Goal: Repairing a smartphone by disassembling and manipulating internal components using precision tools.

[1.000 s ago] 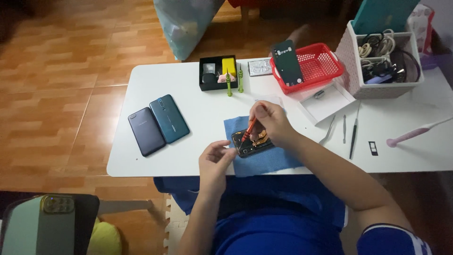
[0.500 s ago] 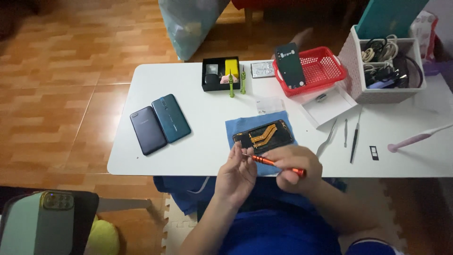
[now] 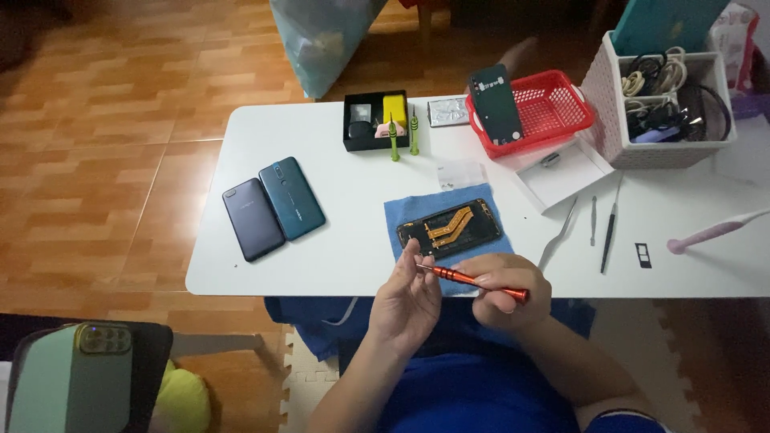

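The right hand (image 3: 507,290) is closed around the handle of a small red screwdriver (image 3: 473,280), held level at the near edge of a white counter (image 3: 337,256). The left hand (image 3: 407,303) is half open, its fingertips pinching the screwdriver's metal tip. Just beyond both hands, an opened phone (image 3: 449,229) lies on a blue cloth (image 3: 401,215). Two whole phones (image 3: 273,208) lie well to the left of the left hand.

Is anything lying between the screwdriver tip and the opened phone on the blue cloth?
Nothing visible does. The right hand holds the red screwdriver; its tip sits at the left hand fingers, just in front of the opened phone on the blue cloth.
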